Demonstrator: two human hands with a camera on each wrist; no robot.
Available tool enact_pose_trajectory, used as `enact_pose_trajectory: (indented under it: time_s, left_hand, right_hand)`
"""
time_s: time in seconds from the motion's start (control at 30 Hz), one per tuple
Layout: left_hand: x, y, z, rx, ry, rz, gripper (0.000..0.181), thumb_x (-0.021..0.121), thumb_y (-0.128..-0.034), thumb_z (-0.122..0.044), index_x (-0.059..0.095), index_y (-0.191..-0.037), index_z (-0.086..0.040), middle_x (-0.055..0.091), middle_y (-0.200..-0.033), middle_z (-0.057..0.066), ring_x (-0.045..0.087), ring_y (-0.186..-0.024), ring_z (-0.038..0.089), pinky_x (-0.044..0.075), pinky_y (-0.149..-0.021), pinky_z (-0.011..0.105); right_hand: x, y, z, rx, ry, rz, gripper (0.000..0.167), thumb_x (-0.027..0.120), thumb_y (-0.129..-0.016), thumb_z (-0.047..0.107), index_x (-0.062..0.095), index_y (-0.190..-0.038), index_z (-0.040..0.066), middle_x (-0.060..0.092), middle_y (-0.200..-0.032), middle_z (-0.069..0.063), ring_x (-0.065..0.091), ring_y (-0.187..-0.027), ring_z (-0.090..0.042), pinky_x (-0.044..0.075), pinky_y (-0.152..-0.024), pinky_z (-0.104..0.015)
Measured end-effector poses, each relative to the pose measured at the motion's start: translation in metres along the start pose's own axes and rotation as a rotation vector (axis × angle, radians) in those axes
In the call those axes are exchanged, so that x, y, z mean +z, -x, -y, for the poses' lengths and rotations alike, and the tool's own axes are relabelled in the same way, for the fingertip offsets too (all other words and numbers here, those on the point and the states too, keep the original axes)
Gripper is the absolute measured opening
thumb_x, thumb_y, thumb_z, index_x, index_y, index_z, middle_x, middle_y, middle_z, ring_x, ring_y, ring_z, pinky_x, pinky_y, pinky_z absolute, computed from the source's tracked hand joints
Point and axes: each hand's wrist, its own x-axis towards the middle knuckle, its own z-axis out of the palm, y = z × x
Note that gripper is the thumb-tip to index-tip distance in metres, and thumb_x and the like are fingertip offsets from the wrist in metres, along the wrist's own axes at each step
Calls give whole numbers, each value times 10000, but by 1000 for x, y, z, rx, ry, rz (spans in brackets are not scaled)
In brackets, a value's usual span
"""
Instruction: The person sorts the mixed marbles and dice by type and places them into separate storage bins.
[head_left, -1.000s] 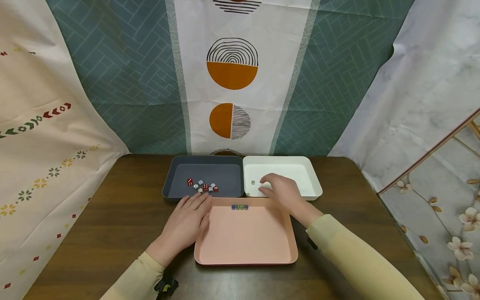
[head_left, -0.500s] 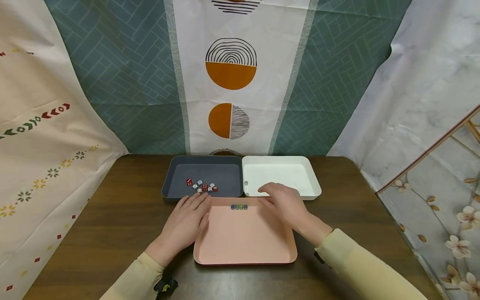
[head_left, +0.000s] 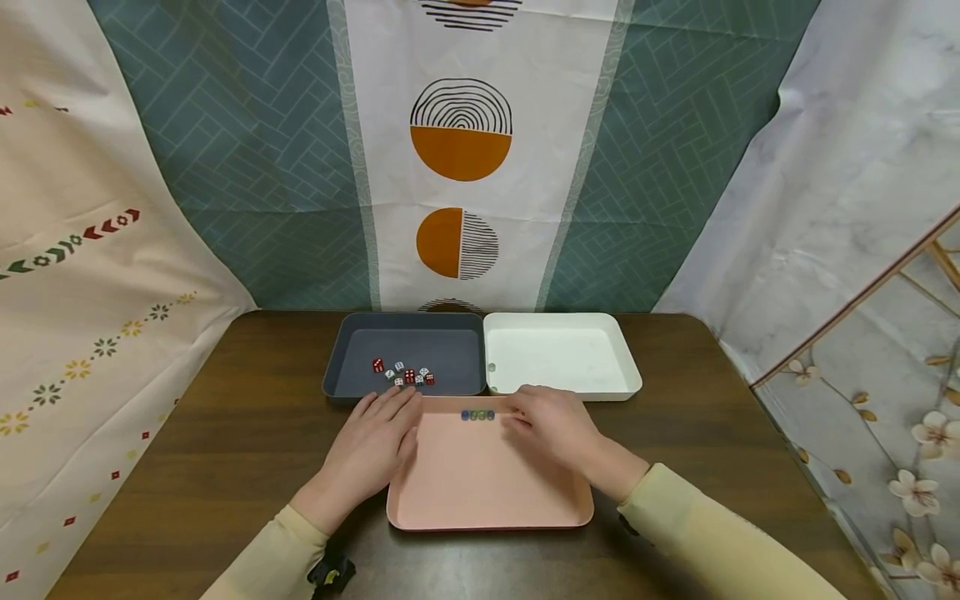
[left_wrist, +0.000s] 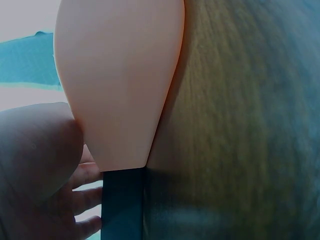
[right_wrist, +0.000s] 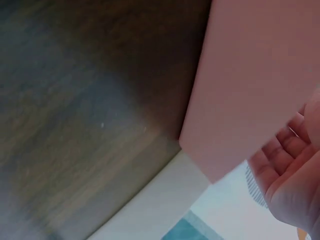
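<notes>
My left hand (head_left: pixel 375 446) rests at the far left corner of the pink tray (head_left: pixel 491 492), fingers extended over the front rim of the dark grey tray (head_left: pixel 450 350). My right hand (head_left: pixel 558 429) is over the pink tray's far right part, fingers bent, fingertips just right of a short row of small blue and green glassy beads (head_left: pixel 477 415). Whether a bead is between those fingertips is hidden. Curled fingers (right_wrist: pixel 280 155) show beside the tray in the right wrist view. Behind, the white tray (head_left: pixel 562 350) has a small pale bead (head_left: pixel 492 367) by its left wall.
Several red and white dice (head_left: pixel 408 376) lie in the dark grey tray. All three trays adjoin on a dark wooden table (head_left: pixel 247 433). Patterned cloths (head_left: pixel 300 167) hang behind and at both sides.
My right hand has moved from the white tray toward me, to the right of the bead row. A bead in the white tray has shifted left. My left hand has stayed put.
</notes>
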Motion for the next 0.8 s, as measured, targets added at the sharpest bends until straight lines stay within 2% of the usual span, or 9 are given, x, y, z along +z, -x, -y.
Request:
enact_pose_trajectory:
  time_s: [0.1, 0.3, 0.6, 0.8]
  left_hand:
    - [1, 0, 0, -1, 0, -2, 515, 735, -1060, -219, 646, -1527, -19, 597, -1588, 171, 543, -1475, 418, 383, -1236, 629]
    - [2, 1, 0, 1, 2, 0, 516, 724, -1066, -219, 639, -1532, -16, 596, -1589, 171, 539, -1480, 414, 381, -1237, 629]
    - [0, 0, 0, 4, 9, -5, 517, 728, -1062, -215, 641, -1532, -19, 597, -1589, 173, 543, -1475, 422, 381, -1236, 631]
    - [-1, 0, 0, 2, 8, -4, 519, 730, -1058, -213, 642, -1531, -19, 597, -1589, 172, 544, -1474, 420, 380, -1237, 630]
  right_hand:
    - [7, -3, 3, 2, 14, 28, 133, 874, -981, 274, 815, -1065, 188, 611, -794, 108, 503, -662, -75, 445, -575, -280]
    - [16, -9, 6, 7, 13, 59, 139, 859, -986, 238, 808, -1114, 218, 609, -793, 124, 509, -671, -81, 452, -580, -290]
    - [22, -12, 9, 10, 78, 51, 105, 826, -992, 258, 814, -1096, 273, 624, -789, 163, 515, -640, -48, 439, -522, -271]
    - [24, -14, 10, 18, 86, 53, 160, 842, -993, 289, 811, -1149, 293, 625, -790, 172, 538, -649, -36, 443, -517, -256]
